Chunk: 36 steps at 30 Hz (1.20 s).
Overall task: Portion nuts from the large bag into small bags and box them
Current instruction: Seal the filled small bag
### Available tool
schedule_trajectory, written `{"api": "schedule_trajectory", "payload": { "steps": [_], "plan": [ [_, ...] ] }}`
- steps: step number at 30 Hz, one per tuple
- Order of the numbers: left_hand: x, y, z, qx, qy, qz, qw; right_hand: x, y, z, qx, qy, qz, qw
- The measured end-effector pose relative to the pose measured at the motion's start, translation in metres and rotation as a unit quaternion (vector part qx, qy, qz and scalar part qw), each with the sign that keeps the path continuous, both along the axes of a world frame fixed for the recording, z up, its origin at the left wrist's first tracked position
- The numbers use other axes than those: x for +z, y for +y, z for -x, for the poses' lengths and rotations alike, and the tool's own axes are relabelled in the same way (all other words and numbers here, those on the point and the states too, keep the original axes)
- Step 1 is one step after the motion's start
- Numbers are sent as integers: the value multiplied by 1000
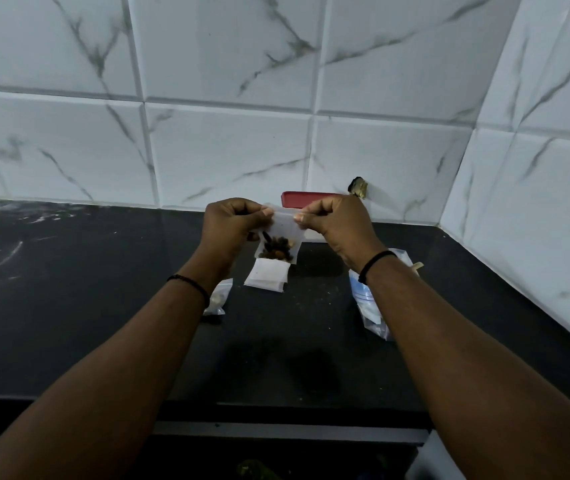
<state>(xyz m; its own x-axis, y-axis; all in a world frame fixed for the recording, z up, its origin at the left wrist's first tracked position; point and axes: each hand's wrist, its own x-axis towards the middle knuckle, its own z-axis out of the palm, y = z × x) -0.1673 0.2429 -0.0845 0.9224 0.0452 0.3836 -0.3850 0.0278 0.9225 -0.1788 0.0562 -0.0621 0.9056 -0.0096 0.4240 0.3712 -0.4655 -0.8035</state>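
Note:
I hold a small clear bag (278, 242) with dark and tan nuts in its bottom, lifted above the black counter. My left hand (231, 226) pinches its top left edge and my right hand (335, 225) pinches its top right edge. Below it a stack of empty small white bags (266, 279) lies on the counter. A filled small bag (219, 296) lies partly under my left forearm. The large clear bag (371, 306) with blue print stands beside my right forearm, mostly hidden. A red box (306, 196) sits behind my hands against the wall.
The black counter (68, 306) runs left to a tiled wall at the back and on the right, forming a corner. A hole in the tile (358, 187) shows near the red box. Crumbs are scattered on the counter near the middle.

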Motion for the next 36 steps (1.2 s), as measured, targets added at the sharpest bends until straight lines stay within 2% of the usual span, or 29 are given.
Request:
{"api": "schedule_trajectory", "payload": {
  "steps": [4, 6, 9, 12, 16, 23, 27, 30, 33, 36],
  "plan": [
    [-1, 0, 4, 6, 11, 10, 1000, -4, 2, -2, -6, 7, 5, 1000],
    [-5, 4, 4, 3, 18, 22, 1000, -6, 8, -2, 8, 16, -45, 999],
    [-13, 9, 6, 11, 14, 38, 999, -18, 20, 1, 76, 90, -188, 975],
    [-23, 16, 14, 24, 22, 43, 999, -41, 39, 2, 71, 117, -219, 966],
    [-34, 41, 15, 85, 23, -17, 996, -60, 68, 1, 81, 125, -250, 957],
    [-67, 85, -6, 219, 89, -170, 957, -93, 117, -13, 40, 169, -155, 973],
    [-88, 89, -6, 229, 142, -266, 926, -110, 125, -23, -20, 177, -60, 982],
    [-93, 83, -5, 226, 146, -290, 918, -113, 118, -26, -30, 183, -41, 982],
    [-93, 78, -4, 246, 134, -374, 884, -111, 103, -27, -26, 198, -5, 980],
    [-98, 74, -3, 255, 138, -442, 849, -117, 101, -27, -36, 175, 97, 979]
  ]
}}
